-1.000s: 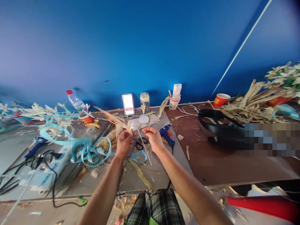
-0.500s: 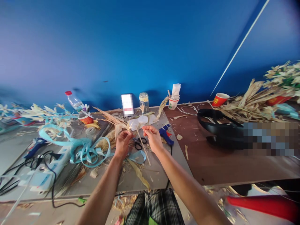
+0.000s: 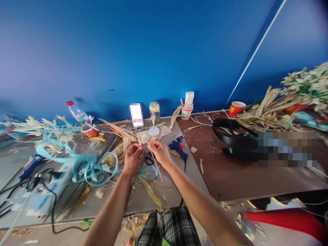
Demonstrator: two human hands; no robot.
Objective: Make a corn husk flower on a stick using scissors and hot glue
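Both of my hands are raised over the grey table top [image 3: 176,188], close together. My left hand [image 3: 132,159] pinches a small pale corn-husk flower [image 3: 140,138] at the top of a thin wooden stick [image 3: 156,166] that slants down to the right. My right hand [image 3: 160,152] is closed too, its fingertips pinching at the husk beside the stick's top. Black scissors [image 3: 148,160] and a loop of light blue ribbon [image 3: 150,172] lie just under my hands.
A blue glue gun [image 3: 177,147] lies right of my hands. Tangled blue ribbon [image 3: 84,164], a power strip [image 3: 42,194] with cables and a water bottle [image 3: 77,112] are at the left. A black helmet-like object [image 3: 235,140], paper cups [image 3: 235,108] and piled corn husks [image 3: 271,112] are at the right.
My hands stayed pinched on the husk and stick while the whole view shifted a little left and down; my right hand drew slightly closer to the left.
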